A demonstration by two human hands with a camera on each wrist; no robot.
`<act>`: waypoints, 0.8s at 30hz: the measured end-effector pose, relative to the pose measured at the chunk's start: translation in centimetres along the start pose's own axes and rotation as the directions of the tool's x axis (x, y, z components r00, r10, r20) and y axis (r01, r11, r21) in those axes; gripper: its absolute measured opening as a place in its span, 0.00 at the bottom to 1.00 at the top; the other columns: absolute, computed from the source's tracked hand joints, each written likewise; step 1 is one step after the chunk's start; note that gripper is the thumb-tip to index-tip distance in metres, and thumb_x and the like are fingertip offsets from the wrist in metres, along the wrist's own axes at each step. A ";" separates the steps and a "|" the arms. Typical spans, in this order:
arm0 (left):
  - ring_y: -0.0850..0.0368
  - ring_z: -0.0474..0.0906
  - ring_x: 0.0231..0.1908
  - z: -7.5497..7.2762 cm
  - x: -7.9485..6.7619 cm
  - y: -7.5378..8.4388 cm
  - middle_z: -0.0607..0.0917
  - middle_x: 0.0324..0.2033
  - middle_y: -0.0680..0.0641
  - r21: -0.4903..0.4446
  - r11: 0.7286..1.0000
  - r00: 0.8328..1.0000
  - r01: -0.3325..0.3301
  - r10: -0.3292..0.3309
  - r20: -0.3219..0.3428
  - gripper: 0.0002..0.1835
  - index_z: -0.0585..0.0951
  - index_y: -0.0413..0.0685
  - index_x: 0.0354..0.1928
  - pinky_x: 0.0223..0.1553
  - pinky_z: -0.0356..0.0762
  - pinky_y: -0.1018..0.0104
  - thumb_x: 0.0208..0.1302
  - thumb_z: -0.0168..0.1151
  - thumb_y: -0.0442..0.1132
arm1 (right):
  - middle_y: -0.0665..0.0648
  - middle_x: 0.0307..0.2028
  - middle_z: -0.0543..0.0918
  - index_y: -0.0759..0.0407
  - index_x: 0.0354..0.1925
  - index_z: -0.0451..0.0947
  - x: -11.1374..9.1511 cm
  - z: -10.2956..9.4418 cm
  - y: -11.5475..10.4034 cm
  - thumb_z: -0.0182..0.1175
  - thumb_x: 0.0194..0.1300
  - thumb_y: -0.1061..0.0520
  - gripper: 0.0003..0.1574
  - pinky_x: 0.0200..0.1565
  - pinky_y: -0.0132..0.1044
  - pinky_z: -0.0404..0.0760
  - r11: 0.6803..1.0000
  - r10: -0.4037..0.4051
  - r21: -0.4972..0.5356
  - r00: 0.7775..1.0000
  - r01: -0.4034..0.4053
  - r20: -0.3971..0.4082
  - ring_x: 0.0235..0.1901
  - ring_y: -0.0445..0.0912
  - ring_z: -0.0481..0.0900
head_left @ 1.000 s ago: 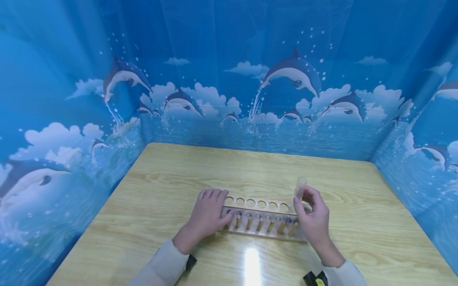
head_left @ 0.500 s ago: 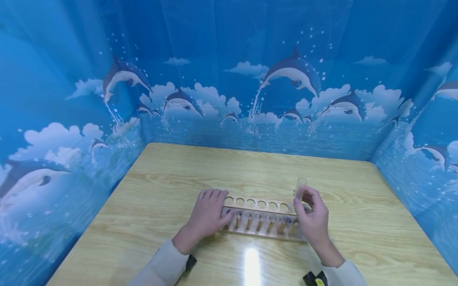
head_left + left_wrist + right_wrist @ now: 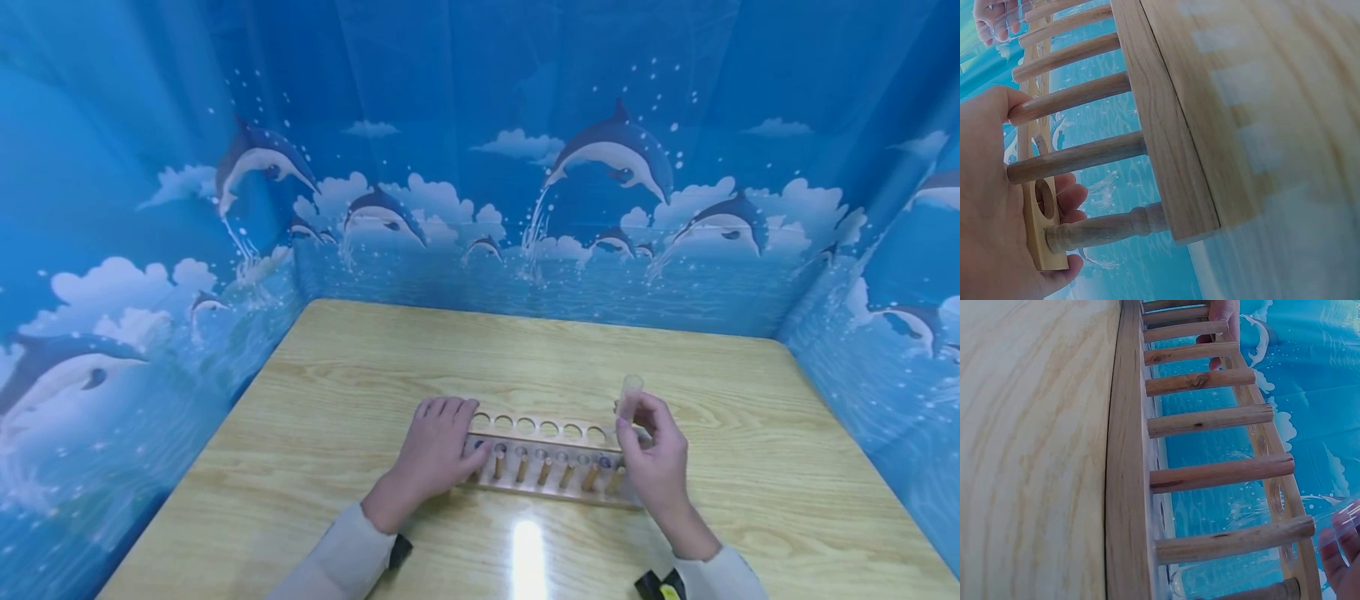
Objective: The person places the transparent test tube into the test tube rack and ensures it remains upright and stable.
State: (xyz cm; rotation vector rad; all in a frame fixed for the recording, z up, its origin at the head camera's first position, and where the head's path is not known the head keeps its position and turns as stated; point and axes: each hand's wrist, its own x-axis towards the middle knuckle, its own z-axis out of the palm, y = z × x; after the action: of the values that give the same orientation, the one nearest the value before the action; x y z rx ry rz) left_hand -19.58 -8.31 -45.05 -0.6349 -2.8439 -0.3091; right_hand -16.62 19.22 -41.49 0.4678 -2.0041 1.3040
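Note:
A wooden test tube rack (image 3: 551,492) lies across the middle of the table, with a row of round holes on top and upright pegs along its near side. My left hand (image 3: 441,446) grips the rack's left end; in the left wrist view its fingers reach round the far side of the top bar (image 3: 1035,244). At the right end, my right hand (image 3: 663,454) pinches a clear test tube (image 3: 631,395) between thumb and fingers. The tube stands nearly upright, its mouth above the hand. In the right wrist view the tube's rounded bottom (image 3: 1177,584) sits near the rack's base (image 3: 1127,487).
The wood-grain table (image 3: 360,367) extends around the rack on all sides. A blue curtain printed with dolphins (image 3: 465,83) hangs behind it and at both sides. Bright glare (image 3: 528,554) lies on the table in front of the rack.
The test tube has sunk slightly, and my right hand has shifted a little to the left with it. My left hand and the rack have stayed in place.

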 end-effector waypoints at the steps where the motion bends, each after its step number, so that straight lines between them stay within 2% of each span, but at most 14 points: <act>1: 0.44 0.70 0.59 0.0 0.0 0.0 0.77 0.57 0.42 0.001 1.000 1.000 -0.001 0.001 -0.002 0.35 0.71 0.44 0.64 0.64 0.61 0.45 0.65 0.54 0.62 | 0.69 0.37 0.79 0.81 0.45 0.71 0.0 0.0 0.0 0.51 0.55 0.82 0.17 0.46 0.24 0.79 1.000 -0.001 0.000 1.000 0.001 -0.002 0.43 0.39 0.80; 4: 0.44 0.70 0.58 0.1 0.0 0.0 0.77 0.56 0.42 0.002 1.000 1.000 -0.003 0.003 -0.007 0.35 0.71 0.44 0.64 0.64 0.61 0.45 0.64 0.54 0.62 | 0.59 0.38 0.80 0.81 0.45 0.71 -0.1 0.0 0.0 0.51 0.57 0.80 0.15 0.45 0.24 0.79 1.000 -0.008 -0.001 1.000 0.008 -0.002 0.43 0.38 0.80; 6: 0.44 0.70 0.58 0.1 0.0 0.0 0.77 0.56 0.43 0.004 1.000 1.000 -0.003 0.003 -0.009 0.35 0.71 0.44 0.64 0.64 0.62 0.45 0.64 0.54 0.62 | 0.56 0.39 0.79 0.81 0.45 0.71 -0.1 0.0 0.0 0.51 0.58 0.79 0.14 0.45 0.25 0.80 1.000 -0.008 -0.005 1.000 0.008 -0.001 0.44 0.36 0.79; 9: 0.45 0.70 0.58 0.1 0.0 0.0 0.77 0.56 0.43 0.006 1.000 1.000 -0.004 0.005 -0.011 0.35 0.71 0.44 0.64 0.64 0.62 0.45 0.64 0.54 0.62 | 0.63 0.39 0.79 0.81 0.45 0.71 -0.1 0.0 0.1 0.51 0.58 0.79 0.15 0.46 0.25 0.79 1.000 0.001 -0.001 1.000 -0.001 0.007 0.46 0.31 0.77; 13: 0.45 0.70 0.58 0.1 0.0 0.0 0.77 0.55 0.42 0.005 1.000 1.000 -0.009 0.009 -0.016 0.35 0.71 0.44 0.64 0.63 0.62 0.46 0.64 0.55 0.61 | 0.73 0.39 0.78 0.81 0.46 0.70 -0.1 -0.1 0.1 0.51 0.56 0.82 0.17 0.46 0.23 0.79 1.000 0.011 0.004 1.000 -0.011 0.016 0.46 0.30 0.77; 19: 0.45 0.71 0.57 0.1 -0.1 0.0 0.77 0.55 0.43 0.013 1.000 1.000 -0.014 0.014 -0.023 0.35 0.71 0.44 0.64 0.63 0.62 0.46 0.65 0.54 0.62 | 0.73 0.38 0.77 0.81 0.46 0.70 -0.1 0.0 0.1 0.51 0.56 0.82 0.17 0.46 0.22 0.78 1.000 -0.006 -0.006 1.000 0.006 0.010 0.45 0.32 0.77; 24: 0.45 0.70 0.58 0.0 0.0 0.0 0.77 0.56 0.42 0.019 1.000 1.000 -0.012 0.012 -0.014 0.35 0.70 0.44 0.64 0.64 0.62 0.46 0.65 0.53 0.62 | 0.69 0.36 0.77 0.81 0.44 0.70 -0.1 0.0 0.1 0.50 0.55 0.82 0.16 0.46 0.24 0.79 1.000 0.000 -0.005 1.000 0.000 -0.014 0.42 0.41 0.80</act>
State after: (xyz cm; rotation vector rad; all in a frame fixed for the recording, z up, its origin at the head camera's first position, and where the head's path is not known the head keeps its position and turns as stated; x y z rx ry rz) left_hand -19.55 -8.33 -45.09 -0.6435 -2.8252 -0.2837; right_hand -16.67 19.27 -41.63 0.4551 -1.9948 1.2987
